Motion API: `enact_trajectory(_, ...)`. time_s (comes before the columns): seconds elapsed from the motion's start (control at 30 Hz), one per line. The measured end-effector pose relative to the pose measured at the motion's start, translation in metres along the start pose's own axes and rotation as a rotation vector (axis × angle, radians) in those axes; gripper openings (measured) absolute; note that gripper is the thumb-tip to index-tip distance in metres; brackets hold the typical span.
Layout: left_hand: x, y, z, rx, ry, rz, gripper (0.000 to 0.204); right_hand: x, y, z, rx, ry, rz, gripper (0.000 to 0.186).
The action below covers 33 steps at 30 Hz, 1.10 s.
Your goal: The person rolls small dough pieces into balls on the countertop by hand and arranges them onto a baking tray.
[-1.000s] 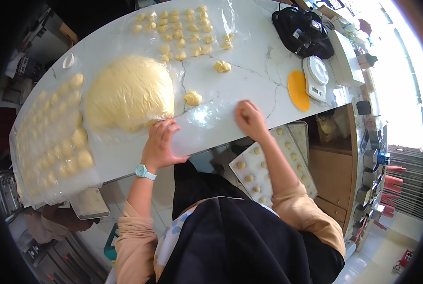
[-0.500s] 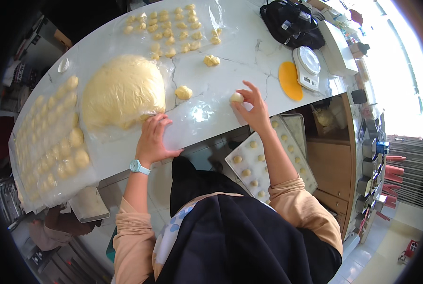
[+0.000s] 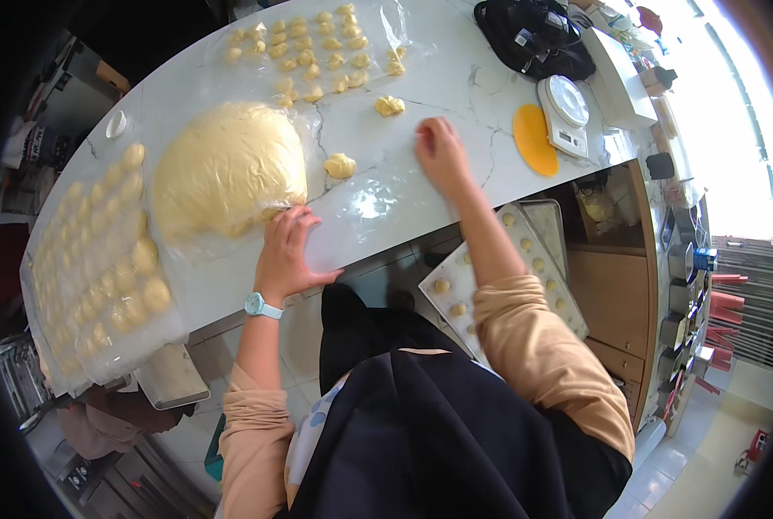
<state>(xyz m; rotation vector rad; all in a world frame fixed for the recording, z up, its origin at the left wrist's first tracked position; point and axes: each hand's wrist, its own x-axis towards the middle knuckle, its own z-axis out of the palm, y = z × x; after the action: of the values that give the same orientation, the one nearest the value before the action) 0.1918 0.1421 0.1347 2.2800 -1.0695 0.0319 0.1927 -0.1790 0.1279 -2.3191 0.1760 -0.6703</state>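
Note:
My left hand (image 3: pixel 289 251) rests at the table's near edge, thumb spread from the fingers, its fingertips touching the wrapped end of a big dough mass (image 3: pixel 230 169) under clear plastic. Farther right, my right hand (image 3: pixel 441 156) is curled down against the tabletop. The small dough ball it pinched a moment ago is hidden under its fingers and shows nowhere else. Between my hands lies a rough dough lump (image 3: pixel 340 166) on clear plastic film. Another dough lump (image 3: pixel 390 105) sits beyond it, up and left of my right hand.
Rows of dough pieces (image 3: pixel 328 43) lie on plastic at the back; plastic-covered dough balls (image 3: pixel 92 251) fill the left end. At right are a yellow disc (image 3: pixel 535 140), a white scale (image 3: pixel 568 117) and a black bag (image 3: pixel 533 39). Below the edge, a tray (image 3: pixel 438 270) holds small dough balls.
My right hand has moved up and slightly left over the table, its fingers now curled down where they earlier pinched a visible dough ball. The left hand keeps its place beside the big dough.

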Motion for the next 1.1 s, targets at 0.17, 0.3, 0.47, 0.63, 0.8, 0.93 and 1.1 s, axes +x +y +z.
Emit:
enact_trajectory(0.17, -0.007, -0.006, -0.004, 0.019, -0.013, -0.005, 0.080, -0.056, -0.034, -0.002, 0.158, -0.184, 0.105, 0.033)
enact_trajectory(0.3, 0.000, -0.006, -0.003, 0.063, -0.028, 0.020, 0.079, -0.061, -0.015, -0.025, 0.097, -0.093, 0.106, 0.057)
enact_trajectory(0.47, -0.006, -0.014, 0.000, 0.134, -0.054, 0.044, 0.072, -0.097, -0.015, -0.081, 0.624, -0.024, 0.375, 0.043)
enact_trajectory(0.63, -0.005, -0.015, -0.002, 0.202, -0.082, 0.132, 0.069, -0.310, 0.093, -0.149, 1.207, 0.387, 1.147, 0.037)
enact_trajectory(0.8, -0.001, -0.027, 0.007, 0.176, -0.126, 0.172, 0.067, -0.514, 0.195, -0.249, 0.364, 0.874, 1.404, 0.040)
enact_trajectory(0.93, -0.008, -0.037, -0.002, 0.227, -0.135, 0.177, 0.072, -0.532, 0.214, -0.270, -0.274, 0.959, 1.488, 0.052)
enact_trajectory(1.1, -0.002, -0.034, 0.000, 0.291, -0.179, 0.188, 0.074, -0.563, 0.225, -0.269, -0.414, 0.771, 1.461, 0.051)
